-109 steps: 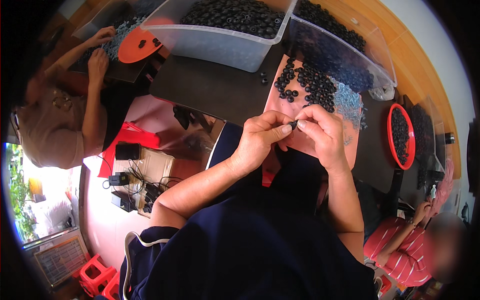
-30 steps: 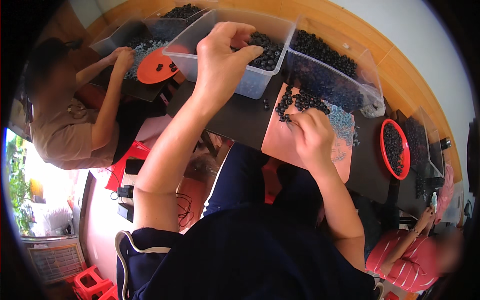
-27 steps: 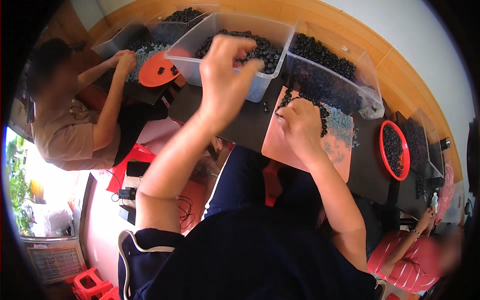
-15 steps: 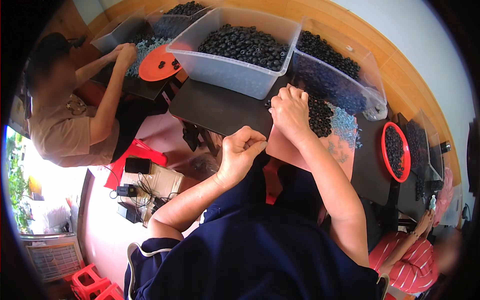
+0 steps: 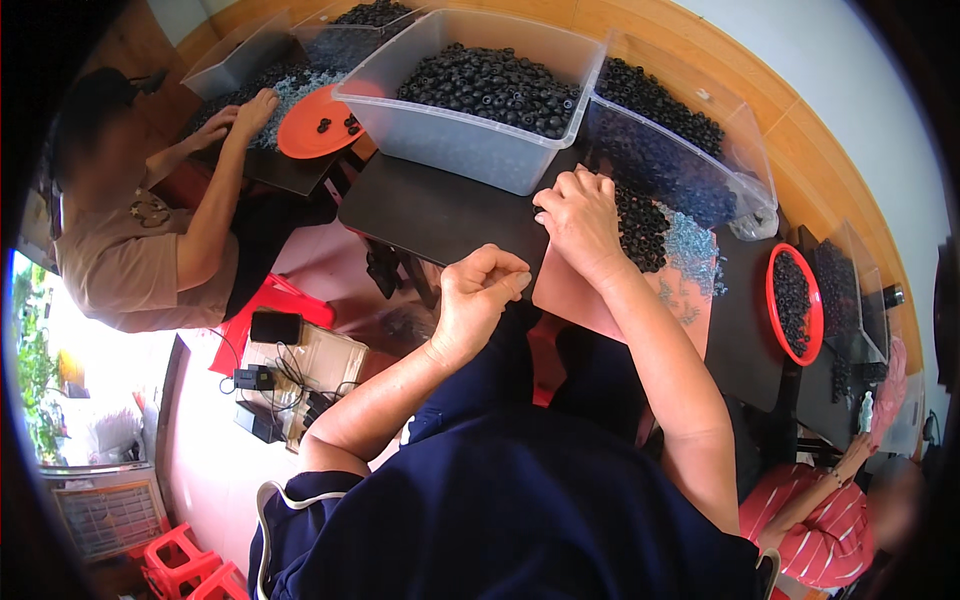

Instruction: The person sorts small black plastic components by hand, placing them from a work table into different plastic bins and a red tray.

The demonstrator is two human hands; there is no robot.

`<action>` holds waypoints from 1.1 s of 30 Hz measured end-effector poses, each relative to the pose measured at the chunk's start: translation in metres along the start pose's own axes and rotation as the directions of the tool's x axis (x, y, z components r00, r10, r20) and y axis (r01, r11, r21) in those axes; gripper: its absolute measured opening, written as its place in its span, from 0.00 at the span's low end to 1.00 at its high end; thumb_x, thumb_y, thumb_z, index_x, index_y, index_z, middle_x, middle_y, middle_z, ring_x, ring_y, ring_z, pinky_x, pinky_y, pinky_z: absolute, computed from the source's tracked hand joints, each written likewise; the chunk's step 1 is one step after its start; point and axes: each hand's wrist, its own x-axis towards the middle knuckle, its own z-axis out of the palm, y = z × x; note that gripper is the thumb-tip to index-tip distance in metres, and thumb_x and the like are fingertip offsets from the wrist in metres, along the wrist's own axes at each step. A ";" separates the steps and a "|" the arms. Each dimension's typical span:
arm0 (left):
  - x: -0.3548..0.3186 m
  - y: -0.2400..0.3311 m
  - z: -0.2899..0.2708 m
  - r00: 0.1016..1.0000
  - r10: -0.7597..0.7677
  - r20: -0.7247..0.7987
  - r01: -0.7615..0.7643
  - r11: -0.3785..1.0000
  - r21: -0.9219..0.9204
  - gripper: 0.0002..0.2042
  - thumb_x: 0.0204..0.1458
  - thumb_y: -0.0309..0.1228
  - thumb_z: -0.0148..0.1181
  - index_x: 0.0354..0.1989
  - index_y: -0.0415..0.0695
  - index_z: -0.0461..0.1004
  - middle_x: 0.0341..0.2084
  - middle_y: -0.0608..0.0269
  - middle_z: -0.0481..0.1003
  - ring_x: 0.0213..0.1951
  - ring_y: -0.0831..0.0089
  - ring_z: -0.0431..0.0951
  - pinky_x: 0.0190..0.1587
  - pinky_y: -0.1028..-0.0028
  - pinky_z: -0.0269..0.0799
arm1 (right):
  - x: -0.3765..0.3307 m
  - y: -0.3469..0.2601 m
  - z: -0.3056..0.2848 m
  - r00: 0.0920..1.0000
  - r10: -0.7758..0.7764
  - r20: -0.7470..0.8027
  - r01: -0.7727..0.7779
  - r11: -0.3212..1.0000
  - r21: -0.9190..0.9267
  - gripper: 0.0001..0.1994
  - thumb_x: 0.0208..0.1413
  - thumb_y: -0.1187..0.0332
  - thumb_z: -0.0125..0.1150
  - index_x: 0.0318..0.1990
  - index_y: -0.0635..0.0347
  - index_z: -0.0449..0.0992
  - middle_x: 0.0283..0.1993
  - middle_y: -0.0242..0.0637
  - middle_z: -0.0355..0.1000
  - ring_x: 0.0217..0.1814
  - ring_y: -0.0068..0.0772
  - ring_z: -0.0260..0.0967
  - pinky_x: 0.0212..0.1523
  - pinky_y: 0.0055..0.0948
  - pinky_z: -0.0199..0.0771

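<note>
- Black beads (image 5: 643, 235) — small, rounded, ring-like where a hole shows — lie heaped on the pink board (image 5: 580, 302), beside tiny pale-blue pieces (image 5: 690, 243).
- Right hand (image 5: 583, 222): fingers curled down over the board's far left corner; I can't tell whether they grip anything.
- Left hand (image 5: 475, 305): thumb and forefinger pinched together, apart from the board; any contents hidden.
</note>
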 end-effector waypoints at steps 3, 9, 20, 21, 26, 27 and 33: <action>0.004 0.003 0.002 0.997 -0.080 -0.003 0.080 0.997 -0.010 0.04 0.54 0.22 0.63 0.37 0.36 0.78 0.24 0.66 0.77 0.26 0.82 0.75 0.28 0.82 0.68 | -0.005 -0.002 -0.010 1.000 0.004 -0.003 -0.004 1.000 0.015 0.10 0.44 0.67 0.70 0.35 0.52 0.79 0.38 0.31 0.70 0.53 0.43 0.68 0.51 0.42 0.61; 0.004 0.009 -0.003 0.963 -0.222 0.154 0.270 0.817 -0.510 0.11 0.62 0.26 0.57 0.46 0.30 0.75 0.31 0.54 0.79 0.29 0.70 0.79 0.27 0.77 0.72 | -0.031 -0.042 -0.069 0.976 0.031 -0.215 0.061 0.910 0.410 0.08 0.44 0.69 0.67 0.32 0.55 0.74 0.35 0.33 0.69 0.43 0.39 0.68 0.43 0.41 0.61; -0.009 0.006 0.034 0.855 -0.324 0.404 0.485 0.775 -0.406 0.11 0.62 0.30 0.57 0.41 0.31 0.76 0.28 0.52 0.79 0.26 0.68 0.80 0.23 0.76 0.72 | -0.099 -0.038 -0.083 0.934 0.315 -0.167 -0.132 0.740 0.660 0.10 0.47 0.75 0.69 0.35 0.60 0.74 0.30 0.36 0.70 0.32 0.40 0.70 0.38 0.36 0.66; -0.011 0.006 0.036 0.855 -0.326 0.403 0.485 0.777 -0.401 0.11 0.62 0.30 0.57 0.41 0.31 0.76 0.28 0.52 0.79 0.26 0.68 0.80 0.23 0.76 0.72 | -0.102 -0.038 -0.085 0.942 0.277 -0.188 -0.104 0.777 0.621 0.11 0.45 0.74 0.69 0.36 0.58 0.74 0.30 0.35 0.69 0.33 0.40 0.69 0.38 0.37 0.64; -0.011 0.014 0.051 0.819 -0.347 0.456 0.523 0.778 -0.347 0.10 0.63 0.29 0.56 0.41 0.31 0.75 0.30 0.53 0.79 0.28 0.68 0.80 0.24 0.76 0.73 | -0.111 -0.026 -0.084 0.920 0.279 -0.276 -0.034 0.757 0.653 0.13 0.40 0.74 0.70 0.36 0.58 0.76 0.32 0.35 0.69 0.33 0.41 0.69 0.33 0.38 0.66; -0.010 0.016 0.052 0.812 -0.343 0.472 0.522 0.788 -0.326 0.10 0.63 0.29 0.56 0.41 0.31 0.75 0.30 0.54 0.79 0.29 0.68 0.80 0.24 0.76 0.73 | -0.110 -0.025 -0.088 0.921 0.278 -0.273 -0.033 0.754 0.656 0.13 0.40 0.74 0.70 0.36 0.58 0.76 0.32 0.35 0.69 0.33 0.41 0.69 0.33 0.38 0.66; 0.005 0.011 0.052 0.856 -0.322 0.404 0.444 0.859 -0.256 0.08 0.62 0.26 0.57 0.42 0.32 0.75 0.30 0.54 0.78 0.27 0.71 0.79 0.23 0.78 0.72 | -0.125 0.014 -0.110 0.928 0.241 -0.284 -0.163 0.948 0.272 0.10 0.41 0.76 0.67 0.34 0.56 0.77 0.37 0.33 0.71 0.44 0.41 0.71 0.45 0.40 0.64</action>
